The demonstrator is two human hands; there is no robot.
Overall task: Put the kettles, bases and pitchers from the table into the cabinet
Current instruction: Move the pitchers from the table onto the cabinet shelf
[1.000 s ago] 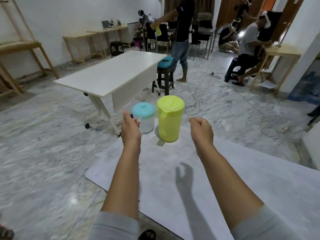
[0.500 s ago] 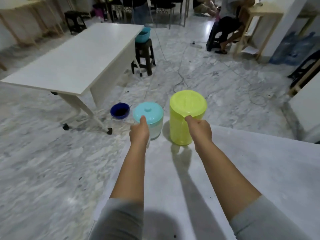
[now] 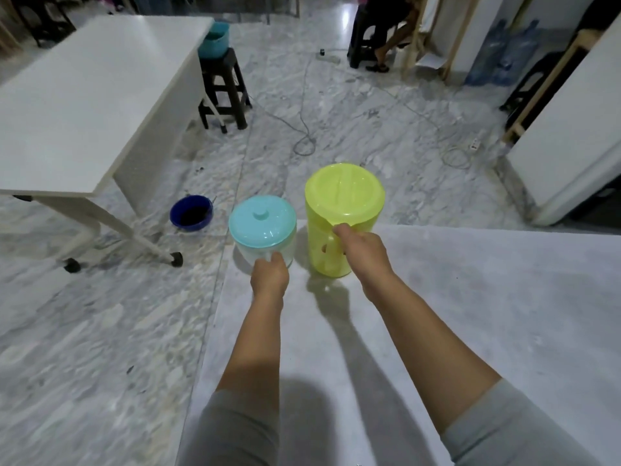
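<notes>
Your hands have closed in since a second ago: your left hand now grips the teal-lidded pitcher just ahead of it, your right hand wraps the yellow pitcher's handle. Both stand at the worktop corner, likely ready to lift.

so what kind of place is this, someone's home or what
Probably a shared workroom or data-collection space, not a home: plain white tables on a bare marble floor, cables and a power strip trailing across it, large water bottles by the wall, and another person seated on a stool.
</notes>
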